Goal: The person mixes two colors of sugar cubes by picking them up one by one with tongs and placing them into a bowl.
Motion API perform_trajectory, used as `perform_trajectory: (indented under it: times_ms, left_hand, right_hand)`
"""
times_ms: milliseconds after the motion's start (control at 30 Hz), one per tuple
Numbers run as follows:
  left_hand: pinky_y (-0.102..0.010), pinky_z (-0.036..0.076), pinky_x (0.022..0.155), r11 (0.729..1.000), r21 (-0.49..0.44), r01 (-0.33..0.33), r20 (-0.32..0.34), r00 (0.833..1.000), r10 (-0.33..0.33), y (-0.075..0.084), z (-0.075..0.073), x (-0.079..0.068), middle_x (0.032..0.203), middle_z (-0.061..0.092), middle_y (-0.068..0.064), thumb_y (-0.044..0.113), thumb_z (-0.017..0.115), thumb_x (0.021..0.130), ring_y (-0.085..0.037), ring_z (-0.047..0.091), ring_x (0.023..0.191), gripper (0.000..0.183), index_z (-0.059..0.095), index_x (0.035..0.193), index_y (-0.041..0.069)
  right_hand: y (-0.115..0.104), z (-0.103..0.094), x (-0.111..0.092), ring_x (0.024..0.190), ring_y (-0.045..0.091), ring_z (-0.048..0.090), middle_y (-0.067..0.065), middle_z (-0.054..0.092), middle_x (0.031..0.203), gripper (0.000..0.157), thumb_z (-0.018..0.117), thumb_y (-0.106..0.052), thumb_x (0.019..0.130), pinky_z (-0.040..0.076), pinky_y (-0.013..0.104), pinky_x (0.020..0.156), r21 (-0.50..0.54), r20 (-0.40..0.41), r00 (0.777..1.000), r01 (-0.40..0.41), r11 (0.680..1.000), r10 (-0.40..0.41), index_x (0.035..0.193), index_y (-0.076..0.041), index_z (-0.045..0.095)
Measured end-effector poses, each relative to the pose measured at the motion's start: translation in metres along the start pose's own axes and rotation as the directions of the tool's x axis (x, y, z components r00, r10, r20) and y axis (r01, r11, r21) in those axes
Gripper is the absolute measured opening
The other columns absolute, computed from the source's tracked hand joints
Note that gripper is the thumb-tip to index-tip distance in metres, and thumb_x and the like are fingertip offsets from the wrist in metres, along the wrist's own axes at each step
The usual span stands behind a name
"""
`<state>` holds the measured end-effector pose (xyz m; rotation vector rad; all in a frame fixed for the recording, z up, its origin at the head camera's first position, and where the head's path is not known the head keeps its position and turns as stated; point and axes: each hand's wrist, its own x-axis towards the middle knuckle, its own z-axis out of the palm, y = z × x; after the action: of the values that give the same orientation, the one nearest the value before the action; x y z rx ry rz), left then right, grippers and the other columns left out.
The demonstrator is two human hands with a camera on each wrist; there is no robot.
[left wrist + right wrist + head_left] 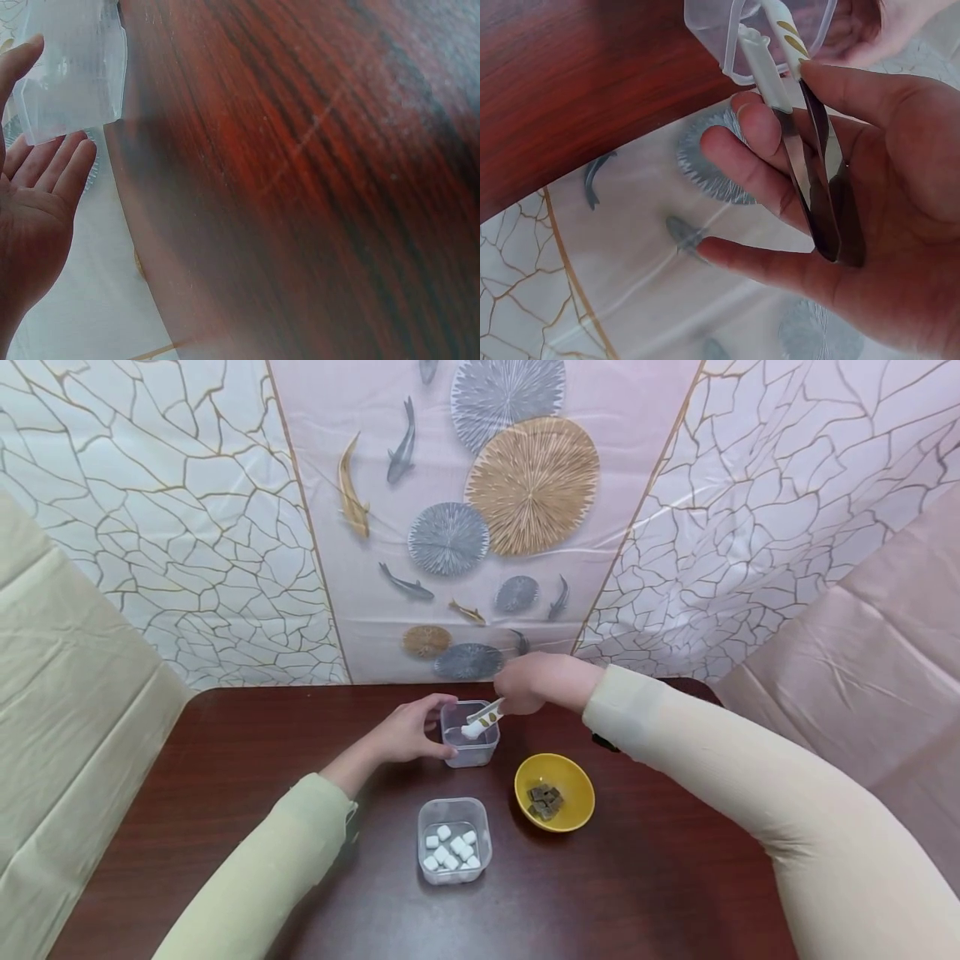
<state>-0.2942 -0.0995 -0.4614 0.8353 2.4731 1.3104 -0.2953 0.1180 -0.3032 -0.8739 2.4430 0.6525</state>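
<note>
At the far side of the table, my left hand (408, 729) holds a clear plastic container (471, 758) from its left side, thumb at the front corner and fingers at the back. In the left wrist view the thumb and fingers lie on two sides of the container (71, 82). My right hand (536, 683) holds small metal tongs (810, 172) with white tips that carry greenish-gold marks. The tongs' white tips (480, 722) reach down into that container's opening. Whether anything sits between the tips, I cannot tell.
Nearer to me stands a second clear container (453, 875) with several white cubes (450, 847) in it. To its right is a yellow bowl (577, 806) holding several brown square pieces (545, 802). The dark wooden table (360, 893) ends at a patterned curtain (465, 610) behind.
</note>
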Motion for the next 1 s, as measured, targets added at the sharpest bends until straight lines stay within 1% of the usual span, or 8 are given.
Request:
perform_trajectory:
  times_ms: [167, 233, 300, 367, 467, 533, 800, 1000]
  left_hand:
    - [-0.044, 0.052, 0.114, 1.000, 0.010, -0.003, 0.005, 1.000, 0.003, -0.001, 0.000, 0.001, 0.149, 0.060, -0.019, 0.017, 0.094, 0.082, -0.035, 0.062, 0.135, 0.086, 0.049, 0.154, 0.000]
    - [-0.044, 0.052, 0.114, 1.000, 0.014, -0.004, 0.005, 1.000, 0.004, -0.001, 0.000, 0.001, 0.149, 0.060, -0.020, 0.016, 0.094, 0.082, -0.036, 0.062, 0.135, 0.086, 0.049, 0.153, 0.000]
    - [-0.044, 0.052, 0.114, 1.000, 0.012, -0.005, 0.005, 1.000, 0.005, 0.000, -0.001, 0.001, 0.149, 0.060, -0.020, 0.016, 0.095, 0.082, -0.035, 0.062, 0.135, 0.086, 0.049, 0.153, 0.000]
    - [-0.045, 0.052, 0.114, 1.000, 0.011, -0.006, 0.004, 1.000, 0.006, 0.001, -0.001, 0.001, 0.148, 0.061, -0.020, 0.015, 0.095, 0.081, -0.036, 0.062, 0.135, 0.087, 0.049, 0.153, 0.000]
    - [-0.045, 0.052, 0.115, 1.000, 0.008, -0.004, 0.006, 1.000, 0.004, 0.001, -0.001, 0.002, 0.149, 0.060, -0.019, 0.016, 0.095, 0.082, -0.035, 0.061, 0.136, 0.087, 0.049, 0.154, 0.001]
    - [-0.045, 0.051, 0.115, 1.000, 0.013, 0.005, 0.010, 1.000, -0.005, 0.000, -0.001, 0.002, 0.149, 0.060, -0.018, 0.017, 0.095, 0.082, -0.034, 0.060, 0.137, 0.087, 0.049, 0.155, 0.003]
    - [-0.045, 0.052, 0.115, 1.000, 0.020, 0.004, 0.016, 1.000, -0.004, 0.002, -0.001, 0.001, 0.149, 0.059, -0.018, 0.017, 0.094, 0.083, -0.034, 0.060, 0.137, 0.085, 0.049, 0.154, 0.003]
    - [-0.044, 0.051, 0.116, 1.000, 0.020, 0.011, 0.019, 1.000, -0.012, 0.000, 0.000, 0.001, 0.149, 0.059, -0.017, 0.017, 0.095, 0.082, -0.034, 0.060, 0.138, 0.086, 0.049, 0.155, 0.004]
  right_hand:
    - [-0.005, -0.002, 0.009, 0.086, 0.023, 0.057, 0.004, 0.061, 0.087, 0.027, 0.058, -0.029, 0.107, 0.057, 0.043, 0.089, -0.012, 0.049, 0.999, 0.001, 1.000, -0.001, 0.089, -0.010, 0.066]
    - [-0.008, -0.003, 0.012, 0.083, 0.021, 0.053, 0.003, 0.058, 0.085, 0.026, 0.059, -0.027, 0.107, 0.056, 0.041, 0.085, -0.015, 0.063, 0.998, -0.011, 1.000, 0.012, 0.088, -0.010, 0.064]
    - [-0.013, -0.006, 0.014, 0.082, 0.020, 0.054, 0.003, 0.059, 0.086, 0.023, 0.059, -0.026, 0.107, 0.055, 0.038, 0.082, -0.011, 0.085, 0.996, -0.038, 0.999, 0.039, 0.093, -0.009, 0.067]
    - [-0.017, -0.007, 0.016, 0.082, 0.019, 0.058, 0.004, 0.066, 0.091, 0.021, 0.059, -0.024, 0.107, 0.055, 0.036, 0.080, -0.016, 0.109, 0.992, -0.059, 0.998, 0.061, 0.101, -0.007, 0.071]
    - [-0.024, -0.009, 0.020, 0.084, 0.019, 0.066, 0.006, 0.073, 0.098, 0.023, 0.059, -0.022, 0.107, 0.059, 0.036, 0.081, -0.035, 0.142, 0.986, -0.078, 0.996, 0.082, 0.114, -0.006, 0.073]
    - [-0.028, -0.009, 0.022, 0.082, 0.019, 0.067, 0.007, 0.074, 0.099, 0.024, 0.058, -0.021, 0.107, 0.060, 0.035, 0.080, -0.043, 0.157, 0.984, -0.082, 0.996, 0.087, 0.117, -0.006, 0.074]
    - [-0.037, -0.009, 0.024, 0.079, 0.017, 0.055, 0.005, 0.060, 0.094, 0.022, 0.057, -0.020, 0.107, 0.053, 0.029, 0.073, -0.057, 0.130, 0.982, -0.133, 0.989, 0.140, 0.117, -0.008, 0.073]
    - [-0.039, -0.008, 0.023, 0.081, 0.018, 0.054, 0.005, 0.062, 0.099, 0.023, 0.057, -0.020, 0.108, 0.052, 0.032, 0.073, -0.086, 0.094, 0.991, -0.091, 0.992, 0.099, 0.118, -0.008, 0.074]
